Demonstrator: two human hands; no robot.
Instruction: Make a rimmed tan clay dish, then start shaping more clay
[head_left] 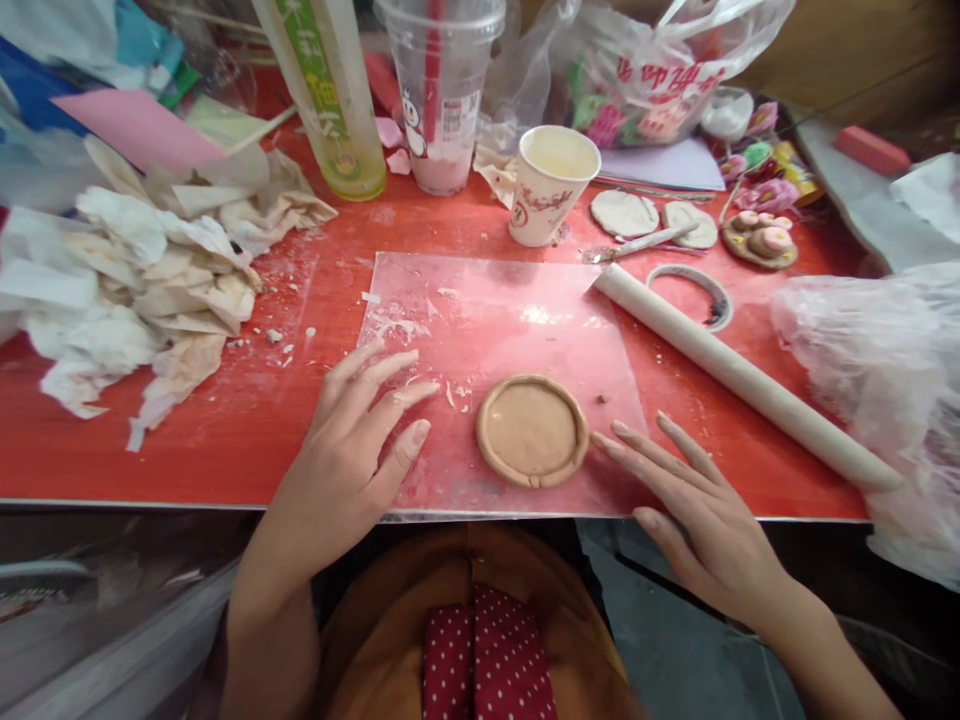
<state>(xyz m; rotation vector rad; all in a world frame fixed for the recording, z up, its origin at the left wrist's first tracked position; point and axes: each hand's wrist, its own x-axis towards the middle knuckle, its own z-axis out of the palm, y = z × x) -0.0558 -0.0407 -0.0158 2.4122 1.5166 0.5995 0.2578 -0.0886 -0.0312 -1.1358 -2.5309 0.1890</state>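
A round brown clay dish (534, 430) with a raised rolled rim lies on a clear plastic sheet (480, 300). Its rim shows a small crack at the near side. My left hand (352, 430) is to the left of the dish, apart from it, with fingers spread over the sheet and nothing in them. On the right, my right hand (682, 490) holds nothing and its fingers are stretched out. Its fingertips are at the dish's right edge; whether they touch is hard to tell. Small clay crumbs are scattered on the sheet.
A long rolling rod (742, 380) lies slanted at the right, beside a tape ring (690, 297). Behind the sheet stand a paper cup (551, 190), a plastic drink cup (442, 110) and a tall bottle (330, 100). Crumpled tissues (150, 290) pile up at the left.
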